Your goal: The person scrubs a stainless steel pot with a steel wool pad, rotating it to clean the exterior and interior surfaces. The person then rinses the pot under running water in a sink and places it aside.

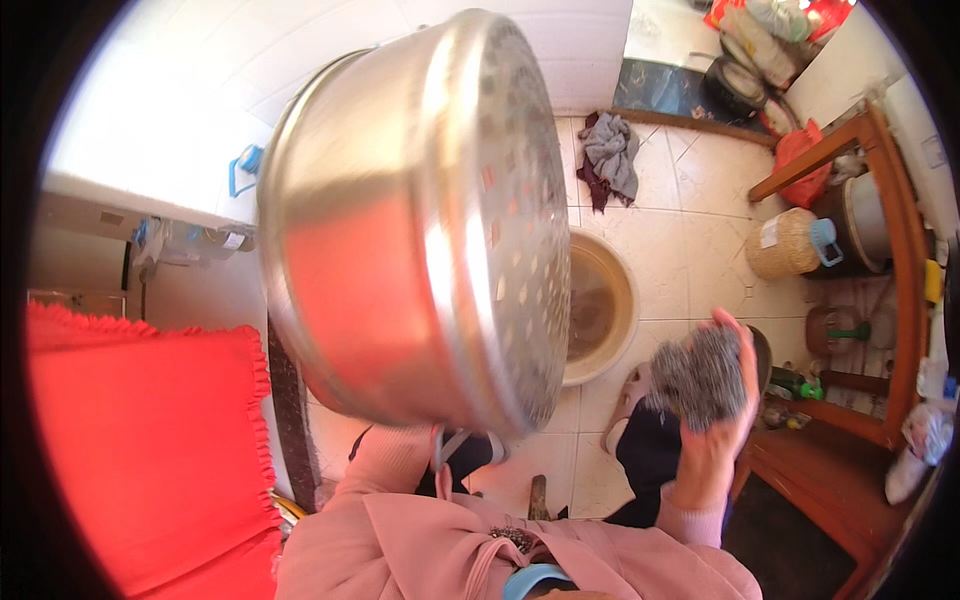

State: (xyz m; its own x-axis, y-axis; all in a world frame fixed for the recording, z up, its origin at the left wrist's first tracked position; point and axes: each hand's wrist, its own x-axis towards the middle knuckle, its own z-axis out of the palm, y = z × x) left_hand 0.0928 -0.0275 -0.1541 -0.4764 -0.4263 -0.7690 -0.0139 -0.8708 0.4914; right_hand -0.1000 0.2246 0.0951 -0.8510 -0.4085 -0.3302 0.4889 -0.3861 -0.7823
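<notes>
A shiny stainless-steel steamer pot (360,247) is raised on its side before me, its perforated base (529,247) facing right. My left sleeve (390,457) runs up behind its lower edge, and the pot hides my left hand. Over to the right, my right hand (739,375) grips a grey steel wool scourer (697,375), apart from the pot. Partly covered by the steamer, a beige basin (626,315) with murky liquid stands on the tiled floor.
Crumpled grey and maroon cloths (611,154) lie beyond the basin. A brown wooden frame (900,300) bounds the right side, near a straw-coloured filled jug (784,241). Red ruffled fabric (157,442) covers something at my left. My shoes (634,394) are close to the basin.
</notes>
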